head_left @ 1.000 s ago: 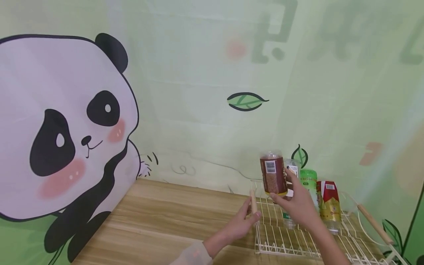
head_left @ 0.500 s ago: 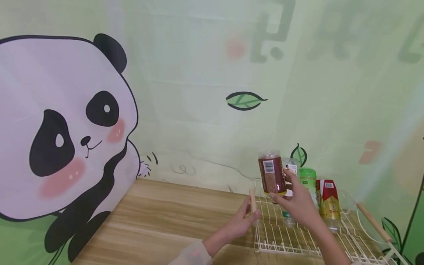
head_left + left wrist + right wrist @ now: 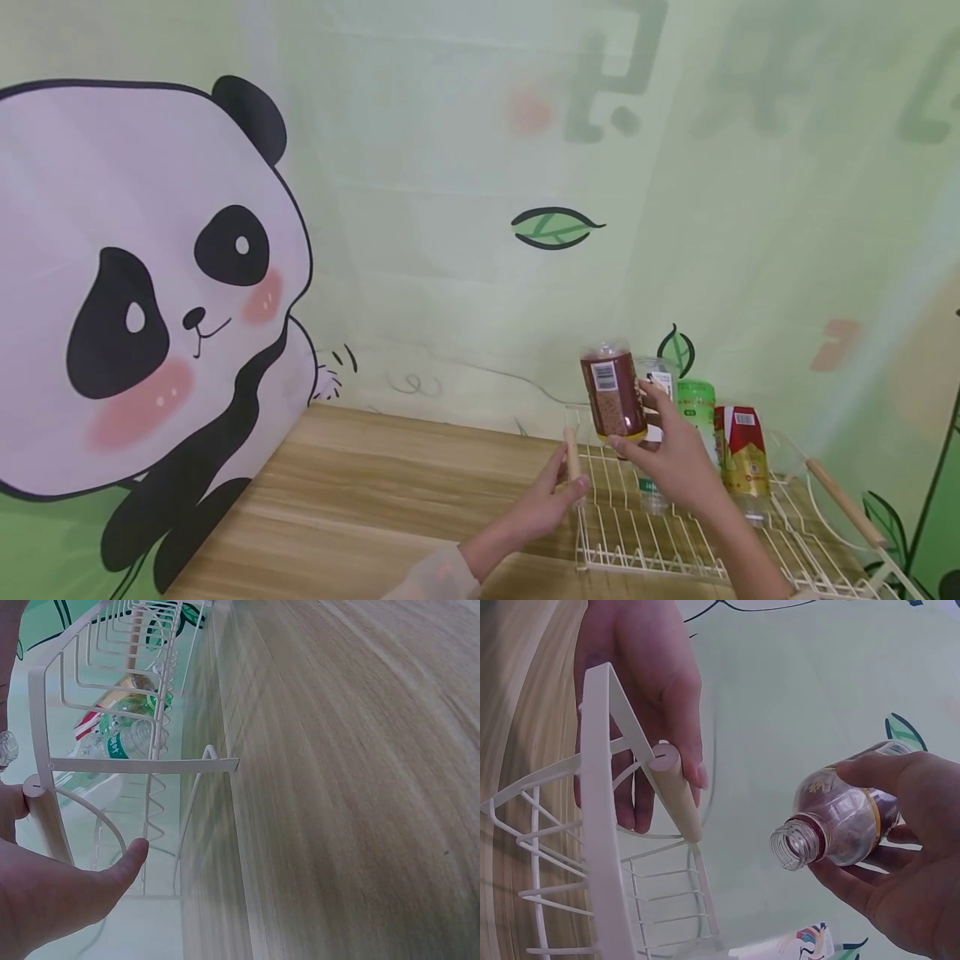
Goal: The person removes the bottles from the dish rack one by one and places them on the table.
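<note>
A clear plastic bottle with a dark red label is tilted over the left end of the white wire rack, its base up. My right hand holds it between thumb and fingers. The right wrist view shows the bottle's threaded neck bare, without a cap. At the rack's left end, my left hand grips the wooden handle, with the thumb in front and the fingers behind it.
Inside the rack stand a bottle with a white label, a green bottle and a red and gold bottle, bases up. Another wooden handle is on the right. Rack and hands are over a wooden table before a panda-printed backdrop.
The dark red bottle has shifted slightly left and leans a little more in my right hand. My left hand stays on the handle.
</note>
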`<state>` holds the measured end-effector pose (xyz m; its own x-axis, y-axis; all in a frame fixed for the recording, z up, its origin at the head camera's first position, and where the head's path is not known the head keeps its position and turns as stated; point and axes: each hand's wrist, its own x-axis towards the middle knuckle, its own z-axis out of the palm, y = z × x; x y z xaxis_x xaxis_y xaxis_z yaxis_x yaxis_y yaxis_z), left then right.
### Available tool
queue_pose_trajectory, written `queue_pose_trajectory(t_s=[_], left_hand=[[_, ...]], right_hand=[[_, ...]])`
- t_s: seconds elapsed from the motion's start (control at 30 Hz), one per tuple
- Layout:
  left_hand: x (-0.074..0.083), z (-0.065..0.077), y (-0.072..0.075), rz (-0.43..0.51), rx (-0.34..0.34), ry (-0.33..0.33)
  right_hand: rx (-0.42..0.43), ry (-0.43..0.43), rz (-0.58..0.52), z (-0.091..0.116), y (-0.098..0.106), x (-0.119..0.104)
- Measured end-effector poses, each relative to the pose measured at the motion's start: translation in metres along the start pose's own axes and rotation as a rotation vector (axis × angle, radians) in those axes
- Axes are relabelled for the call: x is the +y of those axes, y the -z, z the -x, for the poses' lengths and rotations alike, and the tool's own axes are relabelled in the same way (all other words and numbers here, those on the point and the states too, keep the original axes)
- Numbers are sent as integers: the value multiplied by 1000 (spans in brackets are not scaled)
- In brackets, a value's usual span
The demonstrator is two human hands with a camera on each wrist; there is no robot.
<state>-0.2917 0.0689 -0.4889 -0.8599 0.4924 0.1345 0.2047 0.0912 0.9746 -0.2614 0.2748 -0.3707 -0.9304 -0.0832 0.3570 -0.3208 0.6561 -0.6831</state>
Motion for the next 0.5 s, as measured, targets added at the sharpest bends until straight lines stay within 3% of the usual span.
queue_pose_trajectory(t_s=[0.33,0.5], left_hand=[[0,-4,5,16,-4,-17],[3,-2,11,-3,42,-3]], right_hand=[[-6,87,2,-3,-2,-19],[-11,129,14,-4,-6,-26]])
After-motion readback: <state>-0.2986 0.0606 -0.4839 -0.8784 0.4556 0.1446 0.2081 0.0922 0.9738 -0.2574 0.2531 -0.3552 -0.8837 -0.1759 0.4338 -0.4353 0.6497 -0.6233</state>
